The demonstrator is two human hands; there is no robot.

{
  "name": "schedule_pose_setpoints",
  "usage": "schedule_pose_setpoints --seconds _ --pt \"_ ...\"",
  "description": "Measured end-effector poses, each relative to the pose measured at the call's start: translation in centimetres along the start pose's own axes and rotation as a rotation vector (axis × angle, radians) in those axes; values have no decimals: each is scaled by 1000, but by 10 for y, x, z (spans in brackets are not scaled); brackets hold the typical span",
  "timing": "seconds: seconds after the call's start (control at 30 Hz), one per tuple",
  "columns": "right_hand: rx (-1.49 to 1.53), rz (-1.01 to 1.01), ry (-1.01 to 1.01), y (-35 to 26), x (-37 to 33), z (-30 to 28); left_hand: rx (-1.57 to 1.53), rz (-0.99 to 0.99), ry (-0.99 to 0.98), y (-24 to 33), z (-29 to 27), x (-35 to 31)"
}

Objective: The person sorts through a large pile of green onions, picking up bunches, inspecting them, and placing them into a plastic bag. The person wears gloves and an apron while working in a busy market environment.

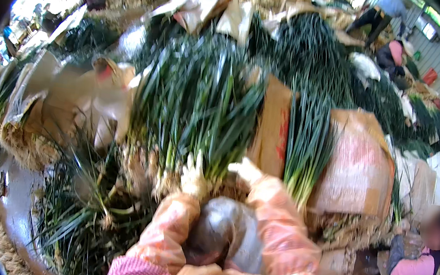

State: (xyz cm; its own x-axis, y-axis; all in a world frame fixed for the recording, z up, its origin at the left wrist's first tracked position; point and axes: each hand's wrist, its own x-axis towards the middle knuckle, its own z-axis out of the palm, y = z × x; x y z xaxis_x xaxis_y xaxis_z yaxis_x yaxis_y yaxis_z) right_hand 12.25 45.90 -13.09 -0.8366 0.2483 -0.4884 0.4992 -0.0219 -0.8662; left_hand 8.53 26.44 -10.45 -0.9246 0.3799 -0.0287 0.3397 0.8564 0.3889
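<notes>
A wide heap of green onions [192,95] lies in front of me, dark leaves pointing away and pale root ends toward me. My left hand [194,179], in a whitish glove, is at the root ends with its fingers stretched out and apart. To the right of it, my right hand [246,170], also gloved, reaches in with fingers extended toward the left, beside the lower stalks. Neither hand visibly grips a stalk, and both are slightly blurred. Orange-pink sleeve covers reach up both forearms. Between my arms is a grey plastic-like covering [225,222].
Brown cardboard [273,125] stands right of the heap, then a narrower onion bunch [308,143] and a pinkish wrapped bundle [356,161]. Loose onions [92,221] lie at lower left. A person in pink [413,274] sits at lower right; other people are farther back.
</notes>
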Motion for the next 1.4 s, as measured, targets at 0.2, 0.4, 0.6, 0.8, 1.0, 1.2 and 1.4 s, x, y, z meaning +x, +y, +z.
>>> schedule_pose_setpoints --seconds 0.2,0.4,0.6,0.8,1.0,1.2,1.4 --pt "480 -75 -17 -22 39 77 -445 144 -84 -49 -55 23" --pt "484 -317 -57 -161 -12 116 -1529 259 -432 -51 -171 62" --pt "457 -321 -30 -213 -6 162 -1245 91 -315 -121 -252 97" --pt "428 -237 467 -55 40 150 -886 -86 0 -179 -172 90" --pt "283 -276 -28 -74 -81 169 -1664 -253 -316 -128 -126 13" --pt "593 73 -217 -50 -120 187 -1828 -332 -512 -82 -117 -11" --pt "931 82 -260 -25 -134 196 -1918 -687 -460 -77 -81 -32"
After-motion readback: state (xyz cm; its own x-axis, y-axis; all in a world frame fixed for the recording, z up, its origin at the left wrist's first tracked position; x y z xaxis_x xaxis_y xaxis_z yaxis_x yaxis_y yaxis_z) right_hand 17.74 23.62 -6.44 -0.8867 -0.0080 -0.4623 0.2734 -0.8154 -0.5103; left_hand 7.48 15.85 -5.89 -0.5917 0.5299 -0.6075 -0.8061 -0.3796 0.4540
